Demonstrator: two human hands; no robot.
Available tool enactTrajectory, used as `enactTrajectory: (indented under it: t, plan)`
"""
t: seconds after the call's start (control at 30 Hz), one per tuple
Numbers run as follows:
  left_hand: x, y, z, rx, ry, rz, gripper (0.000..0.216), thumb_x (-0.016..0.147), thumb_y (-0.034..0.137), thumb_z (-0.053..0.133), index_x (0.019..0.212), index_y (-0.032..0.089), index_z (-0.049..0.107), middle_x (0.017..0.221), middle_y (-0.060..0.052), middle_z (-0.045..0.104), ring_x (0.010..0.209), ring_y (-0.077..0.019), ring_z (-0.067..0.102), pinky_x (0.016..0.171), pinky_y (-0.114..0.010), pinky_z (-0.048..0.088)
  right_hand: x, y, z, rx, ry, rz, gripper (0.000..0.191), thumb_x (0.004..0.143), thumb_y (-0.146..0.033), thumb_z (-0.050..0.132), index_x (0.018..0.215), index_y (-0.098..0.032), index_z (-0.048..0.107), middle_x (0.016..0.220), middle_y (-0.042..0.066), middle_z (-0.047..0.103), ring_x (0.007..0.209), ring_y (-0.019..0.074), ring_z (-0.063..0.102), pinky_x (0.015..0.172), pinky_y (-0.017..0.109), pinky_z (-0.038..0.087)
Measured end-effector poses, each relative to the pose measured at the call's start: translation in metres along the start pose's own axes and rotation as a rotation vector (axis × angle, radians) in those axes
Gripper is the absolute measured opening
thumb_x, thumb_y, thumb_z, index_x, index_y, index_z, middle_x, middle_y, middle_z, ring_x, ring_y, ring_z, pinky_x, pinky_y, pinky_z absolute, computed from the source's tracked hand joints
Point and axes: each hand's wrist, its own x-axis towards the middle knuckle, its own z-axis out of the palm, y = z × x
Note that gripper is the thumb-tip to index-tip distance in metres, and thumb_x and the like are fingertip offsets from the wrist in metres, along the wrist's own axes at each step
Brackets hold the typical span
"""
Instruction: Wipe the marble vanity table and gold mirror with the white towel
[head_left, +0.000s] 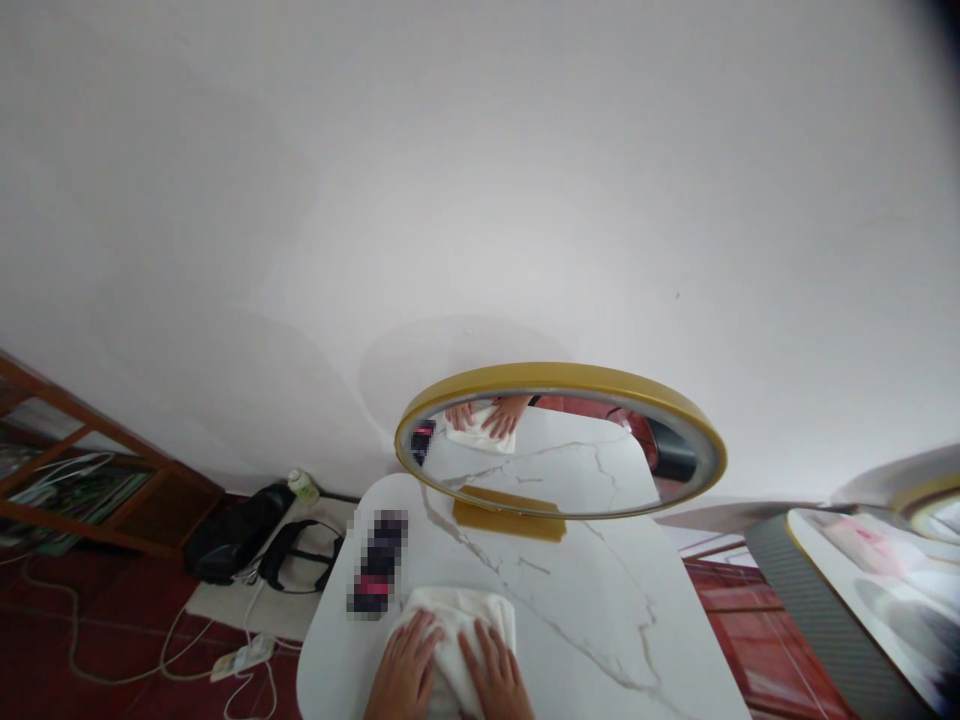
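A white cloth (457,605) lies bunched on the near part of a white marble-patterned table (570,610). My left hand (407,660) rests on the cloth's left side, fingers stretched out. On its right side lies my right hand (495,670), palm down with the fingers spread. Both hands press flat on the fabric, apart from each other. Behind them stands a round gold-framed mirror (562,376) on a gold base (510,515); the hands and cloth show in its glass.
A blurred-out dark item (379,565) lies at the table's left edge. On the floor to the left are a black bag (240,530), a green-white bottle (303,487), a power strip (244,657) and cables. A wooden shelf (169,505) stands far left, another table (817,560) at right.
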Motion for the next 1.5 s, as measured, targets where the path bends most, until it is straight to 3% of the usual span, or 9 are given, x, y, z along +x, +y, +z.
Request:
enactTrajectory:
  t: [0.1, 0.27, 0.53, 0.83, 1.13, 1.3, 1.5]
  plan:
    - [0.011, -0.001, -0.006, 0.004, 0.001, -0.007, 0.061, 0.081, 0.014, 0.042, 0.136, 0.038, 0.035, 0.145, 0.007, 0.034, 0.13, -0.0199, 0.037, 0.104, -0.037, 0.038, 0.012, -0.004, -0.009, 0.05, -0.047, 0.069, 0.097, 0.069, -0.063, 0.058, 0.143, -0.034, 0.001, 0.148, 0.002, 0.021, 0.13, 0.0346, 0.031, 0.097, 0.043, 0.034]
    - [0.04, -0.004, -0.014, 0.0, -0.031, -0.055, 0.064, 0.081, 0.009, 0.039, 0.138, 0.036, 0.033, 0.148, 0.007, 0.028, 0.135, -0.0197, 0.027, 0.107, -0.041, 0.032, 0.04, -0.011, -0.034, 0.102, -0.07, 0.162, 0.09, 0.074, -0.052, 0.057, 0.143, -0.036, 0.002, 0.151, -0.002, 0.007, 0.136, 0.0328, 0.018, 0.102, 0.046, 0.029]
    - [0.082, -0.012, -0.016, -0.045, -0.111, -0.162, 0.063, 0.081, 0.007, 0.036, 0.138, 0.033, 0.033, 0.15, 0.006, 0.024, 0.138, -0.0194, 0.017, 0.11, -0.044, 0.023, 0.081, -0.006, -0.053, 0.116, -0.095, 0.246, 0.079, 0.081, -0.045, 0.051, 0.144, -0.036, 0.004, 0.151, -0.004, 0.003, 0.138, 0.0299, 0.013, 0.104, 0.045, 0.031]
    - [0.102, -0.02, -0.017, -0.059, -0.102, -0.176, 0.055, 0.085, 0.011, 0.034, 0.136, 0.031, 0.037, 0.149, 0.003, 0.026, 0.137, -0.0214, 0.02, 0.108, -0.045, 0.026, 0.102, 0.0, -0.062, 0.14, -0.131, 0.279, 0.077, 0.081, -0.043, 0.049, 0.144, -0.035, 0.005, 0.152, -0.005, 0.004, 0.138, 0.0288, 0.01, 0.105, 0.047, 0.028]
    - [0.078, -0.006, -0.015, -0.059, -0.027, -0.162, 0.062, 0.079, 0.004, 0.034, 0.134, 0.03, 0.041, 0.147, 0.003, 0.03, 0.137, -0.021, 0.021, 0.108, -0.046, 0.027, 0.068, -0.011, -0.069, 0.125, -0.012, 0.251, 0.078, 0.079, -0.036, 0.048, 0.144, -0.034, 0.005, 0.151, -0.006, 0.003, 0.139, 0.0254, 0.009, 0.106, 0.044, 0.025]
    - [0.041, 0.006, -0.006, -0.064, 0.043, -0.093, 0.062, 0.078, 0.003, 0.037, 0.133, 0.032, 0.041, 0.146, 0.006, 0.032, 0.136, -0.0188, 0.025, 0.109, -0.045, 0.029, 0.025, -0.012, -0.036, 0.14, -0.036, 0.214, 0.088, 0.071, -0.039, 0.057, 0.143, -0.036, 0.007, 0.15, -0.002, 0.008, 0.136, 0.0313, 0.017, 0.103, 0.048, 0.027]
    - [0.003, 0.018, 0.004, 0.005, 0.113, 0.031, 0.065, 0.075, 0.005, 0.043, 0.133, 0.032, 0.04, 0.145, 0.005, 0.034, 0.132, -0.019, 0.032, 0.105, -0.039, 0.036, -0.015, -0.005, -0.001, 0.157, -0.045, 0.162, 0.096, 0.064, -0.049, 0.066, 0.141, -0.041, 0.009, 0.145, 0.0, 0.024, 0.126, 0.0389, 0.037, 0.094, 0.051, 0.036]
